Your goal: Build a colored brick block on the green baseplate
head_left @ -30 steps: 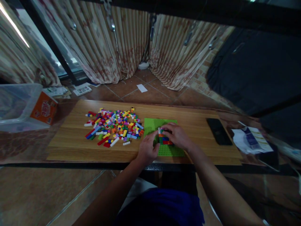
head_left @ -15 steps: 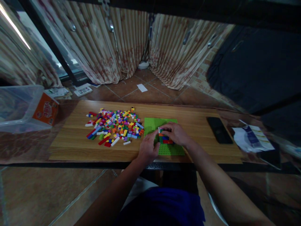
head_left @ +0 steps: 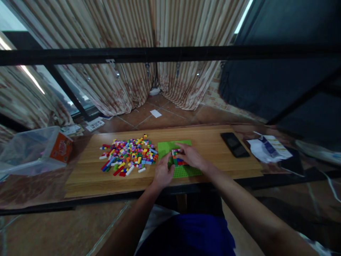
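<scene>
Our left hand (head_left: 163, 173) sits loosely spread beside the brick build (head_left: 180, 162) on the green baseplate (head_left: 187, 172); right hand (head_left: 192, 156) curls over it, grip unclear. Likely light, stiff plastic: we'd pinch opposite sides.

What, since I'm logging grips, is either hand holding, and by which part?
It cannot be told: the right hand covers part of the toy-brick build on the green baseplate, hiding any grip; the left hand is at the build's left side.

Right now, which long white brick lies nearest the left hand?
The white brick lying apart at the near right edge of the loose pile; the other long white ones lie farther left of the left hand.
</scene>
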Action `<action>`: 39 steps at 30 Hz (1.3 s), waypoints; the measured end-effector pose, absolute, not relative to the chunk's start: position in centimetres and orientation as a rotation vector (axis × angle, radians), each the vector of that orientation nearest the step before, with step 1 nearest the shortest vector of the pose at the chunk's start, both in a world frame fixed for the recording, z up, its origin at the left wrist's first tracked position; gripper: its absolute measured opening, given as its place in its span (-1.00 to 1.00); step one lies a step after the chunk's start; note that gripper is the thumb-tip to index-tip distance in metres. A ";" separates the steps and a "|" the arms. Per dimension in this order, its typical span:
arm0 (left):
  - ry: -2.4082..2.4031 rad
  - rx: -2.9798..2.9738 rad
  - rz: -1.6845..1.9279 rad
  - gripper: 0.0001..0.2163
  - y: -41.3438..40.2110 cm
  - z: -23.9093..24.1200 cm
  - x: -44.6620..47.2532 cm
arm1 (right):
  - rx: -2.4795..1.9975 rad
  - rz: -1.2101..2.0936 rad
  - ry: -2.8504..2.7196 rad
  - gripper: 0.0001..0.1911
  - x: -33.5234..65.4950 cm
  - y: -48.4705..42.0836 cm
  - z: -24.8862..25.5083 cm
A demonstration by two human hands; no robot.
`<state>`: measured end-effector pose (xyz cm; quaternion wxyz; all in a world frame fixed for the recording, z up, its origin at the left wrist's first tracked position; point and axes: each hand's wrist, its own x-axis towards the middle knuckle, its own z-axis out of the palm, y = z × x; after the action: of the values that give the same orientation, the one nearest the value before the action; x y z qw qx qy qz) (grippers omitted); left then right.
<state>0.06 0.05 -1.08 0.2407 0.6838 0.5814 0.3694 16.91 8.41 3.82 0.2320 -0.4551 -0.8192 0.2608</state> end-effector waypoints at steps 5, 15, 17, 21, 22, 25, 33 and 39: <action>1.638 1.926 0.975 -0.50 0.1 -0.1 0.3 | -1.397 0.576 -1.849 -0.59 21.0 7.6 2.5; 1.786 2.229 0.683 -0.51 0.8 0.6 2.8 | -1.497 0.277 -1.800 -0.73 26.6 5.9 -2.6; 1.806 2.240 0.647 -0.50 0.8 0.6 2.8 | -1.492 0.260 -1.805 -0.73 26.4 5.8 -2.7; 1.813 2.246 0.613 -0.50 0.7 0.7 2.7 | -1.494 0.270 -1.800 -0.71 26.4 5.9 -2.8; 1.818 2.244 0.603 -0.49 0.7 0.8 2.8 | -1.497 0.272 -1.803 -0.70 26.4 5.9 -2.8; 1.845 2.223 0.564 -0.49 0.7 1.1 3.0 | -1.509 0.263 -1.806 -0.68 26.6 6.0 -3.0; 1.878 2.167 0.549 -0.47 0.4 1.3 3.5 | -1.507 0.184 -1.855 -0.66 27.1 6.3 -4.0; 1.854 2.162 0.489 -0.45 0.6 2.0 3.3 | -1.524 0.137 -1.876 -0.64 27.2 6.4 -4.0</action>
<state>3.35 0.57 2.00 0.1258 0.7422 0.6365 0.1680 27.20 6.37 -4.05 0.3526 -0.5892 -0.7250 0.0530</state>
